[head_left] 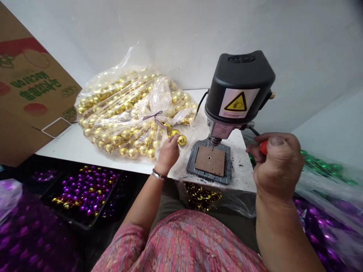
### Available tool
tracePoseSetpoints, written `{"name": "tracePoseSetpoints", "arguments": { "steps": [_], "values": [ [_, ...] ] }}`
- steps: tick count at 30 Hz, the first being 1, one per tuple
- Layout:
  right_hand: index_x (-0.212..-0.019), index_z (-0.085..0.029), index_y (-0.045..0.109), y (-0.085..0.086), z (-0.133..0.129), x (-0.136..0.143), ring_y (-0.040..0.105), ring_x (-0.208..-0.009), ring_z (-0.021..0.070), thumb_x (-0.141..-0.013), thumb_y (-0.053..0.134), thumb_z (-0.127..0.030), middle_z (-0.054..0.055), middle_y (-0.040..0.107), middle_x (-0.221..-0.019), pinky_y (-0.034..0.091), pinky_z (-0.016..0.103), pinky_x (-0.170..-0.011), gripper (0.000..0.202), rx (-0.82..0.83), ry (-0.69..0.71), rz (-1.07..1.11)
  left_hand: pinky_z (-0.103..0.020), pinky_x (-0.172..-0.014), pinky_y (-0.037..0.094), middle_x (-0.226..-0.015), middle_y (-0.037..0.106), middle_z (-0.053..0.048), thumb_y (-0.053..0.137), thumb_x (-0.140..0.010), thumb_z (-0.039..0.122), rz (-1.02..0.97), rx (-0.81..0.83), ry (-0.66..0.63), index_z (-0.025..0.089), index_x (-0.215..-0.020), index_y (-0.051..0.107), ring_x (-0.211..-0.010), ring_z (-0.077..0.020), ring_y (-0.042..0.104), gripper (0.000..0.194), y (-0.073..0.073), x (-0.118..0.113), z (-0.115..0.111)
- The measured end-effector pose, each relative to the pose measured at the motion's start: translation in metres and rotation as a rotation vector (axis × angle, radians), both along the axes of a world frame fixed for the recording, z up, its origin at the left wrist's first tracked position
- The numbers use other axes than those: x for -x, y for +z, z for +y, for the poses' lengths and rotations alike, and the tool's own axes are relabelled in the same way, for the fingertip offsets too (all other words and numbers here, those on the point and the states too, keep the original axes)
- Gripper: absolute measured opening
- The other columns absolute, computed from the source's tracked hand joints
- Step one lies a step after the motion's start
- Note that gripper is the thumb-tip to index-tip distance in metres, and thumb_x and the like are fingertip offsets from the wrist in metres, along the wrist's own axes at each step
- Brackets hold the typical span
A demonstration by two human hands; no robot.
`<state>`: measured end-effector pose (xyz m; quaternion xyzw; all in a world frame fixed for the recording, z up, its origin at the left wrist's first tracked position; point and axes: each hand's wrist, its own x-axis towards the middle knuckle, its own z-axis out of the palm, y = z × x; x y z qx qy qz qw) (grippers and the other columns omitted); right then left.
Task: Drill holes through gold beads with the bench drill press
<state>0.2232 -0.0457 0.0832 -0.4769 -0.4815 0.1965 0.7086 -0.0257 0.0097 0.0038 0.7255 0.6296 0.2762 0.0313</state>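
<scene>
Left hand (168, 155) pinching a gold ball (182, 140) just left of the drill press base (191, 160), right hand (279, 162) curled round the red knob (263, 147), and a firm pinch kept clear of the bit (213, 147) should serve best!

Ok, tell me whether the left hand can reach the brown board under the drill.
Probably yes: the left hand, apparently holding a gold ball, is close, and the left side of the brown board looks unblocked.
</scene>
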Motion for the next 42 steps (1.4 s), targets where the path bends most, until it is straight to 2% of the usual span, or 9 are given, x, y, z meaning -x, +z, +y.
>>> {"name": "tracePoseSetpoints", "arguments": {
  "steps": [4, 8, 14, 18, 23, 26, 32, 36, 42],
  "values": [
    [-0.079, -0.018, 0.061, -0.002, -0.001, -0.001, 0.043, -0.047, 0.0082, -0.087, 0.052, -0.042, -0.005, 0.044, -0.053, 0.035, 0.027, -0.05, 0.027, -0.006, 0.018, -0.018, -0.051, -0.103, 0.046, -0.114, 0.069, -0.022, 0.054, -0.089, 0.018, 0.254, 0.262, 0.12, 0.009, -0.122, 0.066, -0.116, -0.037, 0.062, 0.037, -0.012, 0.011, 0.022],
    [-0.079, -0.018, 0.061, -0.004, -0.001, -0.001, 0.041, -0.047, 0.0075, -0.087, 0.053, -0.04, -0.006, 0.045, -0.052, 0.033, 0.026, -0.049, 0.025, -0.044, 0.049, 0.017, -0.047, -0.1, 0.048, -0.121, 0.068, -0.019, 0.063, -0.085, 0.023, 0.187, 0.292, 0.116, 0.015, -0.136, 0.058, -0.115, -0.0344, 0.063, 0.052, -0.025, 0.024, 0.011],
    [-0.079, -0.018, 0.061, -0.005, 0.001, 0.001, 0.041, -0.046, 0.0079, -0.086, 0.052, -0.04, -0.006, 0.045, -0.052, 0.038, 0.028, -0.051, 0.024, -0.058, 0.052, 0.04, -0.035, -0.088, 0.053, -0.119, 0.068, -0.01, 0.066, -0.083, 0.04, -0.55, 0.278, -0.105, 0.02, -0.14, 0.051, -0.099, -0.0211, 0.066, 0.062, -0.015, 0.024, -0.014],
    [-0.079, -0.018, 0.061, -0.005, 0.0, 0.0, 0.041, -0.045, 0.007, -0.087, 0.053, -0.041, -0.006, 0.045, -0.053, 0.037, 0.027, -0.051, 0.026, -0.064, 0.057, 0.042, -0.033, -0.078, 0.055, -0.116, 0.068, -0.011, 0.061, -0.084, 0.051, -1.103, 0.44, -0.293, 0.021, -0.14, 0.047, -0.089, -0.0188, 0.067, 0.066, -0.008, 0.004, -0.026],
    [-0.081, -0.018, 0.061, -0.005, -0.002, -0.002, 0.043, -0.047, 0.0064, -0.089, 0.053, -0.043, -0.006, 0.045, -0.054, 0.037, 0.026, -0.052, 0.027, -0.051, 0.092, 0.014, -0.03, -0.075, 0.056, -0.103, 0.071, -0.009, 0.067, -0.078, 0.048, -1.579, 0.762, -0.282, 0.017, -0.112, 0.061, -0.083, -0.0177, 0.069, 0.046, -0.015, -0.022, -0.031],
    [-0.081, -0.019, 0.062, -0.006, -0.002, -0.004, 0.043, -0.048, 0.0059, -0.09, 0.054, -0.047, -0.005, 0.046, -0.056, 0.038, 0.026, -0.053, 0.031, -0.049, 0.106, 0.016, -0.024, -0.064, 0.053, -0.095, 0.071, -0.006, 0.075, -0.072, 0.046, -1.7, 0.85, -0.279, 0.016, -0.11, 0.061, -0.073, -0.0144, 0.068, 0.05, -0.021, -0.033, -0.031],
    [-0.082, -0.019, 0.063, -0.011, 0.0, -0.005, 0.047, -0.055, 0.0076, -0.089, 0.053, -0.055, -0.005, 0.041, -0.056, 0.041, 0.027, -0.056, 0.038, -0.055, 0.081, -0.008, -0.019, -0.054, 0.044, -0.091, 0.068, -0.001, 0.075, -0.076, 0.033, -1.259, 0.666, -0.196, 0.017, -0.137, 0.052, -0.063, -0.0088, 0.062, 0.067, -0.022, -0.05, -0.021],
    [-0.086, -0.019, 0.061, -0.014, 0.001, -0.007, 0.048, -0.058, 0.0072, -0.092, 0.05, -0.054, -0.005, 0.042, -0.058, 0.041, 0.025, -0.059, 0.037, -0.047, 0.078, -0.061, -0.024, -0.063, 0.051, -0.106, 0.07, -0.005, 0.069, -0.082, 0.038, -0.847, 0.652, -0.198, 0.017, -0.139, 0.055, -0.064, -0.009, 0.061, 0.063, -0.02, -0.058, -0.01],
    [-0.089, -0.02, 0.061, -0.014, -0.001, -0.008, 0.051, -0.064, 0.0064, -0.094, 0.047, -0.052, -0.003, 0.049, -0.067, 0.042, 0.024, -0.062, 0.035, -0.038, 0.107, -0.088, -0.026, -0.074, 0.05, -0.103, 0.073, -0.004, 0.065, -0.085, 0.044, -0.4, 0.539, -0.234, 0.019, -0.137, 0.059, -0.082, -0.0167, 0.066, 0.058, -0.009, -0.065, -0.003]
  ]
}}
